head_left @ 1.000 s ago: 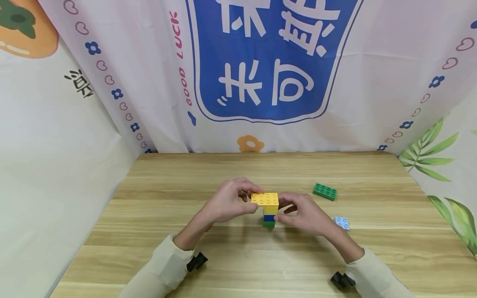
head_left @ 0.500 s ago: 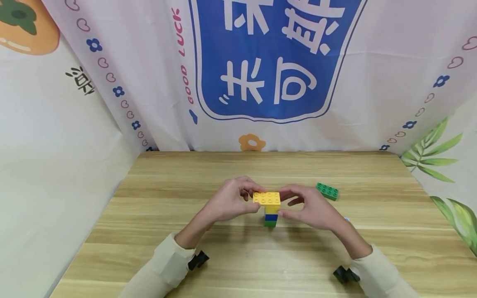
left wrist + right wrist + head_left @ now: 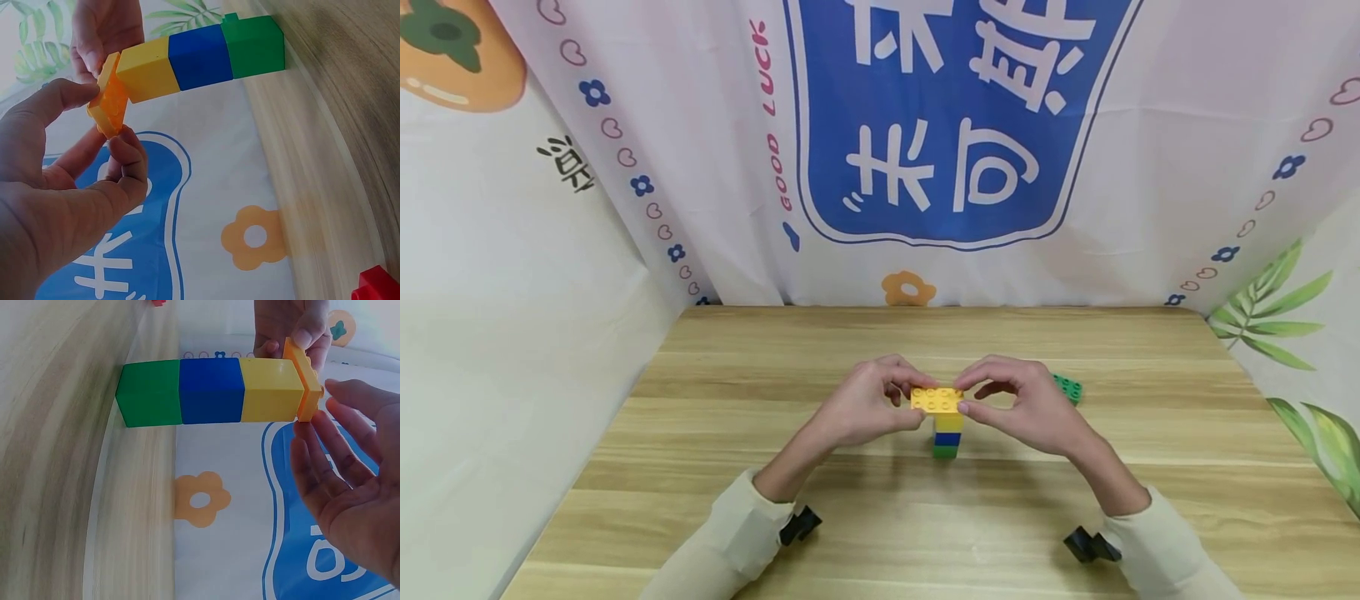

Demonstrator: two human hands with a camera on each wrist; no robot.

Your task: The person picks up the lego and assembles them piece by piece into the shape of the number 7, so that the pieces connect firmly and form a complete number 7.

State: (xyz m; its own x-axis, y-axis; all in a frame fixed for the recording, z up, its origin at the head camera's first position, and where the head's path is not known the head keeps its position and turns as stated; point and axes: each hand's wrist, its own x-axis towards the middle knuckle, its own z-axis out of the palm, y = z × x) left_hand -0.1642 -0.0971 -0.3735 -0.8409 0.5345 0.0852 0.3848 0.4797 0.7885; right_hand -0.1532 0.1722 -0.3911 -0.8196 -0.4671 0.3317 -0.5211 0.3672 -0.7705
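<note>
A tower of a green block [image 3: 150,394], a blue block [image 3: 211,390] and a yellow block [image 3: 270,390] stands upright on the wooden table, green lowest. Across its top lies a thin orange-yellow building brick [image 3: 936,400], which sticks out to the left. My left hand [image 3: 871,404] pinches that brick's left end between thumb and fingers. At the right end, the thumb and fingertips of my right hand [image 3: 1026,404] pinch the same brick. Both wrist views show the tower from the side.
A flat green brick [image 3: 1069,388] lies behind my right hand, partly covered. In the left wrist view a red brick [image 3: 377,286] shows at the lower corner. A printed cloth [image 3: 850,275] hangs along the table's back edge.
My right hand has risen from the tower's side to the right end of the orange-yellow brick. My left hand keeps its hold. A light blue brick is now hidden by the right arm.
</note>
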